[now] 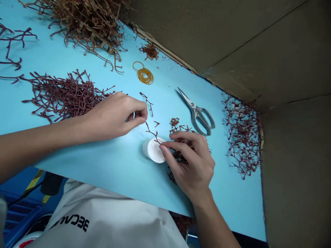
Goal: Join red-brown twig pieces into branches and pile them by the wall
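A thin, dark red-brown branched twig (151,132) stretches between my two hands, above a small white cup (156,152). My left hand (121,112) pinches its upper end between thumb and index finger. The lower end is pinched by my right hand (190,158), whose fingers partly cover the cup's right rim. Whitish matter fills the cup. Beneath my right hand lies a pile of short twig pieces (181,155), partly hidden. Behind my left wrist spreads a heap of similar reddish twigs (68,94). A loose twig (147,102) lies just beyond my left fingertips.
Scissors with grey handles (198,112) lie on the light blue tabletop (103,172). Yellow rubber bands (144,75) sit farther back, near a big brown bundle of stems (90,24). More twigs (243,134) lie at the right, along a cardboard wall (297,137). A blue crate (20,213) stands below.
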Motion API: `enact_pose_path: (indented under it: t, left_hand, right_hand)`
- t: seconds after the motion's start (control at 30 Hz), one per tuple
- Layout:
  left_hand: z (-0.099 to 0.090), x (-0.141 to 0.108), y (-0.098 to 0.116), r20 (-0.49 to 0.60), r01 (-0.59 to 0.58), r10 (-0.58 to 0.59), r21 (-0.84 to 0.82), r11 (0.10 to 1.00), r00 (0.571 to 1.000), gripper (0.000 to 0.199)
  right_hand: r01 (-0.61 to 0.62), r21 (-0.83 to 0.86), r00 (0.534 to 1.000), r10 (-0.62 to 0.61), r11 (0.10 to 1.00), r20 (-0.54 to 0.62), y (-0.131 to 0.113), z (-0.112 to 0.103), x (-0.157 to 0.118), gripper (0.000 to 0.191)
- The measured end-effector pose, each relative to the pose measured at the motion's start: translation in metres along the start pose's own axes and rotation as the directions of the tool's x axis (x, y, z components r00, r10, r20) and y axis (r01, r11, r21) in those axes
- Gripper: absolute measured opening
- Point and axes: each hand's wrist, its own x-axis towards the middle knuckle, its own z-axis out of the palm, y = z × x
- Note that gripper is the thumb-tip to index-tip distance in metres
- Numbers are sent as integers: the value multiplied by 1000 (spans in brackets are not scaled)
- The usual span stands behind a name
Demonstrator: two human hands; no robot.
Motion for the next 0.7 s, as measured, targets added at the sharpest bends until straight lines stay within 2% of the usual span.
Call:
enact_pose_path:
  t: [0.33, 0.7]
  left_hand:
    - [-7, 3, 12, 93, 117, -117, 10, 993, 989, 17]
    - [-7, 3, 11, 115, 145, -144, -4, 989, 983, 16]
  right_hand:
    - [-12, 59, 1000, 12, 998, 5, -1, 2, 0, 14]
    - [-5, 75, 1000, 6, 997, -4, -1, 3, 1, 14]
